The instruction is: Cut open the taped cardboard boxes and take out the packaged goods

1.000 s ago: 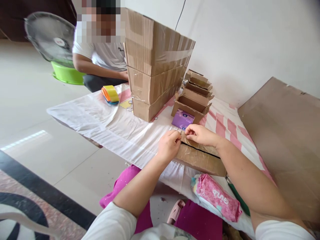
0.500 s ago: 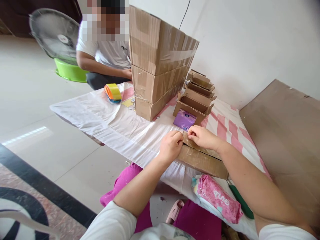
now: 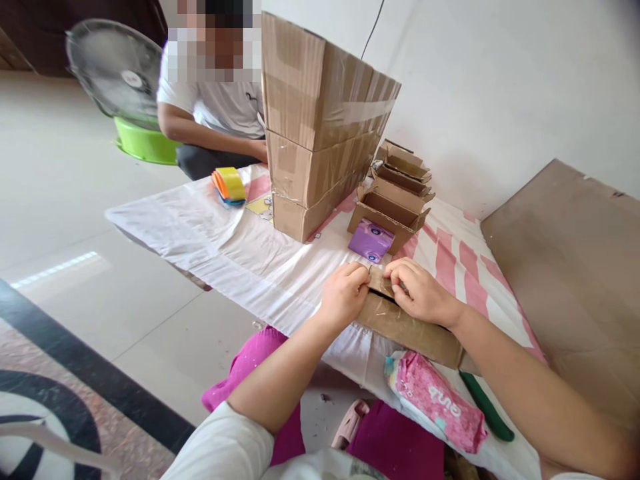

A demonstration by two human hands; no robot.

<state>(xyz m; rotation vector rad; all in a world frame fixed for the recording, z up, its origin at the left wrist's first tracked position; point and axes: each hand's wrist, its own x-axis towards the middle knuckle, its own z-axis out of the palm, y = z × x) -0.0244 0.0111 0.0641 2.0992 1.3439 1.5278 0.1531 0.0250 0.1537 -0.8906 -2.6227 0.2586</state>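
Note:
A brown cardboard box (image 3: 407, 328) lies in front of me near the table's front edge, with a dark gap along its top between the flaps. Fingers closed, my left hand (image 3: 345, 288) pinches the box's left end at the flap edge. My right hand (image 3: 424, 288) rests over the far flap with its fingers curled in; what they hold, if anything, is hidden. Just beyond the box, a purple packet (image 3: 371, 241) leans against an open carton (image 3: 386, 212).
Taped cartons (image 3: 320, 143) stand stacked at the back, beside a seated person (image 3: 213, 127). Colourful bands (image 3: 230, 187) lie on the tablecloth (image 3: 200, 233). A pink pack (image 3: 440, 403) and a green-handled tool (image 3: 487, 407) lie nearest me. A large cardboard sheet (image 3: 565, 280) stands right.
My right hand has shifted to the right along the flap, away from my left hand, and more of the dark gap shows. My left hand stays at the box's end.

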